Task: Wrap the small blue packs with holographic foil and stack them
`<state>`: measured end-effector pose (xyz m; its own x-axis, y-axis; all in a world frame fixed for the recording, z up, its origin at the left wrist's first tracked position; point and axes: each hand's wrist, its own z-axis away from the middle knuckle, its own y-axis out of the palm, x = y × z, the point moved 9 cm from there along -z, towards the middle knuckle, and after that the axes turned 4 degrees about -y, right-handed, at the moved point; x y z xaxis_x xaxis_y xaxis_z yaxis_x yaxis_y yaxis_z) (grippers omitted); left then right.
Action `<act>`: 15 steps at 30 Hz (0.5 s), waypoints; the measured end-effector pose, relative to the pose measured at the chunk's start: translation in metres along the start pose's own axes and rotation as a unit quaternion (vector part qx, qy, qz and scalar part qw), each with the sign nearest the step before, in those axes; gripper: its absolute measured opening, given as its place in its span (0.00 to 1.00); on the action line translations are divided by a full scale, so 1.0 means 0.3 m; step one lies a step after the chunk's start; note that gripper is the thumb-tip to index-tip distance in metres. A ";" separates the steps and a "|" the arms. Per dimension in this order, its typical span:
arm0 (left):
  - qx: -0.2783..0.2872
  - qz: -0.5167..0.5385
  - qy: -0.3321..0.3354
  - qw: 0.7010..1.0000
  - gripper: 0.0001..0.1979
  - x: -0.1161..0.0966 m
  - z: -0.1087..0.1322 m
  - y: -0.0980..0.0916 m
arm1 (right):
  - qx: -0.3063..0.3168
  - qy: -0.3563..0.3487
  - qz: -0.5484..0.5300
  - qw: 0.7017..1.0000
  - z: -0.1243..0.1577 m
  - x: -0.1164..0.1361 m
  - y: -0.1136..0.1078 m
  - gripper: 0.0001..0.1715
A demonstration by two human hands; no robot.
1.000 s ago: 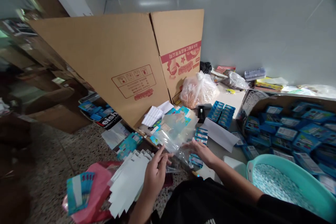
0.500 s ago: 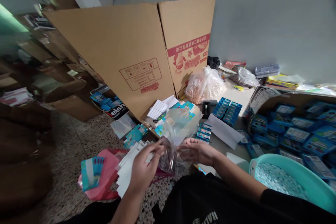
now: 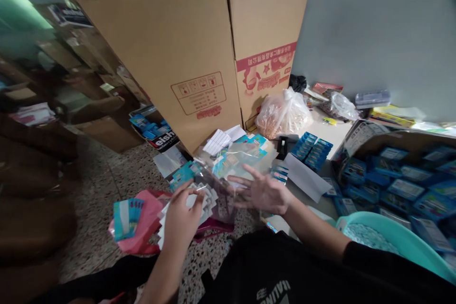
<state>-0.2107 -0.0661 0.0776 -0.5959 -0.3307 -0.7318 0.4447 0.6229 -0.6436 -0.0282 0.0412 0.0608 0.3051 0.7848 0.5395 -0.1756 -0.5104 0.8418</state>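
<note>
A clear plastic bag (image 3: 218,183) hangs in front of me, its edges blurred by motion. My left hand (image 3: 183,213) is closed on the bag's left side, with fingertips partly hidden. My right hand (image 3: 265,192) has its fingers spread beside the bag's right side; whether they touch the film I cannot tell. White folded cards (image 3: 210,206) lie fanned out just behind and below my left hand. Beyond the hands, blue printed sheets (image 3: 258,142) lie under a sheet of clear film.
A tall cardboard carton (image 3: 160,52) stands ahead. To the right are a tied bag of pellets (image 3: 283,114), blue packs (image 3: 306,147), a box of blue packages (image 3: 406,183) and a turquoise basin (image 3: 409,247). A pink bag (image 3: 147,218) lies on the left.
My left hand has drawn slightly left with the bag. The right hand has come off its pinch on the bag, and its fingers are now spread. The view has shifted a little.
</note>
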 end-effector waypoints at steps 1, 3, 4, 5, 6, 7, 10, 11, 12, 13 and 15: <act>0.009 -0.019 0.000 1.000 0.13 0.009 -0.007 0.002 | -0.018 0.000 0.020 1.000 0.000 -0.014 -0.020 0.25; 0.023 -0.002 -0.022 0.999 0.14 0.041 -0.011 0.005 | -0.048 0.004 0.026 0.998 0.003 -0.039 -0.061 0.14; 0.016 0.017 -0.029 0.999 0.15 0.054 -0.008 0.000 | -0.058 0.007 0.013 0.998 0.006 -0.048 -0.077 0.12; -0.005 0.025 -0.027 0.999 0.15 0.061 -0.002 -0.014 | -0.064 0.008 -0.006 0.998 0.009 -0.055 -0.089 0.12; -0.037 0.016 -0.016 0.999 0.15 0.059 0.008 -0.035 | -0.070 0.005 -0.025 0.997 0.011 -0.057 -0.101 0.13; -0.068 -0.005 0.006 0.998 0.14 0.048 0.020 -0.055 | -0.079 -0.001 -0.039 0.996 0.014 -0.055 -0.112 0.13; -0.029 -0.008 0.084 0.996 0.09 -0.007 0.045 -0.040 | -0.097 -0.012 -0.065 0.993 0.021 -0.051 -0.134 0.14; 0.025 0.035 0.081 0.996 0.08 -0.012 0.044 -0.014 | -0.094 -0.009 -0.073 0.993 0.022 -0.053 -0.133 0.14; 0.085 0.092 0.056 0.991 0.09 -0.007 0.042 0.018 | -0.087 -0.003 -0.079 0.993 0.023 -0.055 -0.128 0.15; 0.140 0.150 0.011 0.979 0.12 0.008 0.039 0.052 | -0.079 0.004 -0.084 0.993 0.025 -0.058 -0.122 0.15; 0.224 0.238 -0.101 0.940 0.20 0.048 0.044 0.121 | -0.065 0.016 -0.086 0.994 0.027 -0.062 -0.108 0.16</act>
<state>-0.1945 -0.0577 0.0408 -0.1388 -0.2465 -0.9591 0.8924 0.3888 -0.2291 -0.0205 0.0402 0.0232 0.3118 0.8682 0.3861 -0.2434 -0.3198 0.9157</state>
